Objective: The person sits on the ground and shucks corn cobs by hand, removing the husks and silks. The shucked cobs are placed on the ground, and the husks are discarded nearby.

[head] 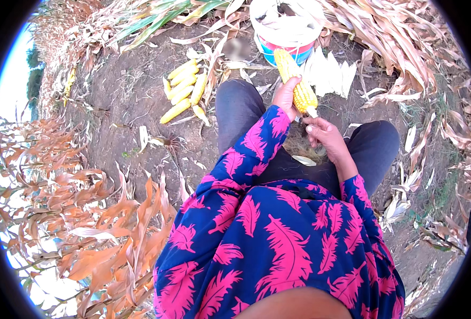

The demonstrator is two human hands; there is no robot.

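Note:
My left hand grips a husked yellow corn cob around its side, above the gap between my knees. The cob slants, its stem end towards me. My right hand is just below that stem end, thumb and fingers bent close together; whether they pinch a bit of husk or silk cannot be told. Beyond the cob stands a white, red and blue bucket with pale husks in it. Several husked yellow cobs lie in a group on the soil, left of my left knee.
Pale husks lie beside the bucket on its right. Long dry corn leaves are heaped at the upper right, and green leaves at the upper left. Dry corn plants stand at the lower left. A loose husk lies between my legs.

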